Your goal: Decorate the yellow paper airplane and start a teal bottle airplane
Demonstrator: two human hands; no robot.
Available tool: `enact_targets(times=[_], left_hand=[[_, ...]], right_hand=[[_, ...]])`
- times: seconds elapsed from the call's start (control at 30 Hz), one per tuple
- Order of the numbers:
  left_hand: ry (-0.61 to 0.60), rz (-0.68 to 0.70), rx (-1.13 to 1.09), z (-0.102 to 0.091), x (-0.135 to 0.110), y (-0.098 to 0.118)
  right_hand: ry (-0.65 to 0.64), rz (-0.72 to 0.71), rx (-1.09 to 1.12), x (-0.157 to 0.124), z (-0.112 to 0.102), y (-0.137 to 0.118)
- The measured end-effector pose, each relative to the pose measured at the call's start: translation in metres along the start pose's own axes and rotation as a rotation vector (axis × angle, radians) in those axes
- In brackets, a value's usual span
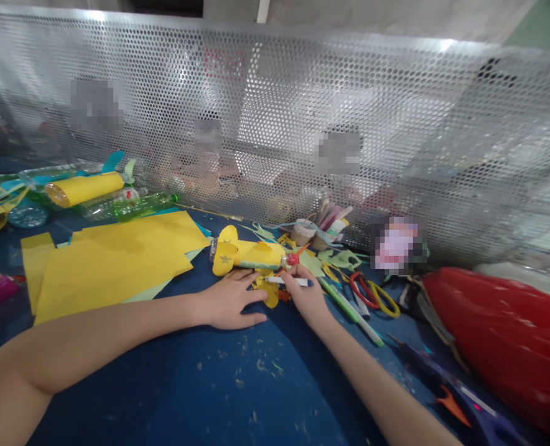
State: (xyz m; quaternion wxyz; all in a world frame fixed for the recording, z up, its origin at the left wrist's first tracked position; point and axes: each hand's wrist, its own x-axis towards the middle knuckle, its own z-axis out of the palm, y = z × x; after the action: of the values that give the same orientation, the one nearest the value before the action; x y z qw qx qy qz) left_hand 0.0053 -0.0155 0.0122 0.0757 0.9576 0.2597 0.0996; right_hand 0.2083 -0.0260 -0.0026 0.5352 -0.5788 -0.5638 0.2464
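My left hand (231, 301) lies flat on the blue table (200, 384), fingers spread, pressing a small yellow paper cut-out (269, 292). My right hand (305, 296) is closed around a white marker pen (288, 281) whose tip points left over that cut-out. Just beyond both hands lies a yellow paper-covered bottle airplane (247, 254) with a star on its wing and a red nose.
Large yellow paper sheets (112, 260) lie to the left. Scissors with red and yellow handles (373, 294), green and white pens (349, 308), paper scraps and tape rolls (319, 229) sit right of my hands. A red glossy bag (502, 334) lies far right. A perforated metal screen (275, 111) backs the table.
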Motion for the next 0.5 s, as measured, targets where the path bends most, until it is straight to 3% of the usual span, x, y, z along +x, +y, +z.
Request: enact_targets(times=[0.5], left_hand=[[-0.023, -0.009, 0.004, -0.0027, -0.0005, 0.0015]], right_hand=[[-0.051, 0.031, 0.018, 0.0004, -0.0004, 0.0018]])
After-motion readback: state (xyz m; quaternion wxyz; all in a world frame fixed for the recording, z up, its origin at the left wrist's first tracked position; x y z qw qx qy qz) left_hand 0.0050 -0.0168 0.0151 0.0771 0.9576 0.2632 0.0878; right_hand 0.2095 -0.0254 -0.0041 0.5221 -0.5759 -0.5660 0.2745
